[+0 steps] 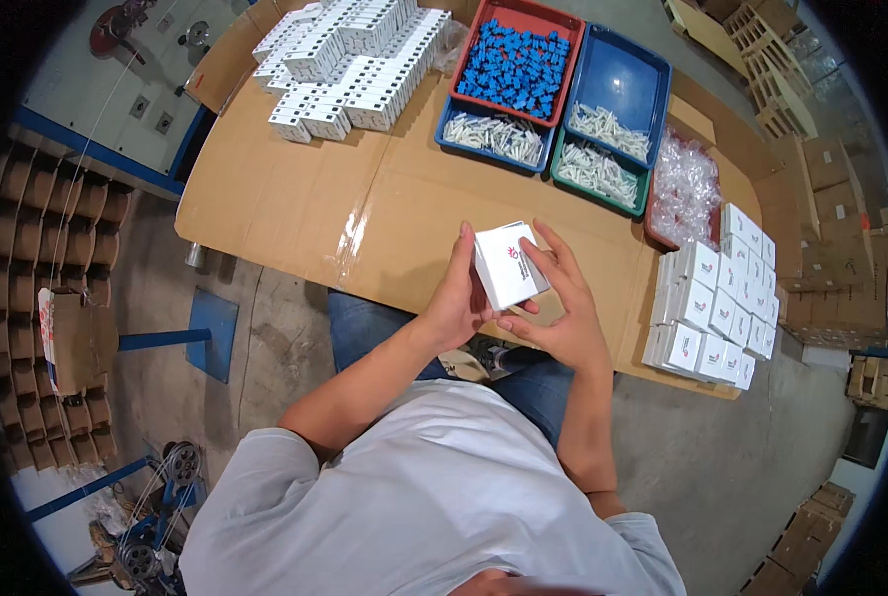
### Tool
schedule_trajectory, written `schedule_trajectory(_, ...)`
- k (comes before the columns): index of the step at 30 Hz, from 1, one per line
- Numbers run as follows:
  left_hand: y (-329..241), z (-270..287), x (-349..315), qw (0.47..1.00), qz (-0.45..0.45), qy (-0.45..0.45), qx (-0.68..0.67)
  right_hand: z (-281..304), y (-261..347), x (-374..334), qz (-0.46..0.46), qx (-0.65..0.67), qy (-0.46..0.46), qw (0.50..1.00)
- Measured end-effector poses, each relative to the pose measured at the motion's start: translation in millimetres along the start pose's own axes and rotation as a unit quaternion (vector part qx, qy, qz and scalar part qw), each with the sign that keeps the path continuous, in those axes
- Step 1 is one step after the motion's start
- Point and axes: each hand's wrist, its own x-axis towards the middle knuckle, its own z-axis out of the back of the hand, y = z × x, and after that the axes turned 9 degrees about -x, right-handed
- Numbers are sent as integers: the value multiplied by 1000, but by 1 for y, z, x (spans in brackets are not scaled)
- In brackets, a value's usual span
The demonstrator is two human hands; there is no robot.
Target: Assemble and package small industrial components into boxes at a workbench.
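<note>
Above the near edge of the cardboard-covered table (295, 223), I hold a small white box (509, 266) with a red mark on its face. My left hand (456, 290) wraps round the box's left side and underneath. Against its right side and upper face lie the fingers of my right hand (570, 310). The box looks closed; its underside is hidden by my hands. Farther right stand stacked white boxes (702, 316) of the same look.
Rows of white boxes (364, 70) fill the back left. Trays hold blue parts (519, 68), white plugs (595, 171) and clear plastic bags (684, 184). A blue tray (618, 74) stands behind. Cartons (831, 238) are stacked at right; a cardboard divider rack (51, 219) is at left.
</note>
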Motion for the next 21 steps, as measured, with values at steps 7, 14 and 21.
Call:
schedule_trajectory(7, 2, 6, 6, 996, 60, -60, 26, 6, -3, 3, -20, -56, 23, 998)
schedule_trajectory(14, 3, 9, 6, 994, 98, -43, -21, -4, 1, 1, 28, -11, 15, 999)
schedule_trajectory(21, 16, 0, 2, 997, 17, 50, -57, -8, -10, 0, -5, -38, -95, 995)
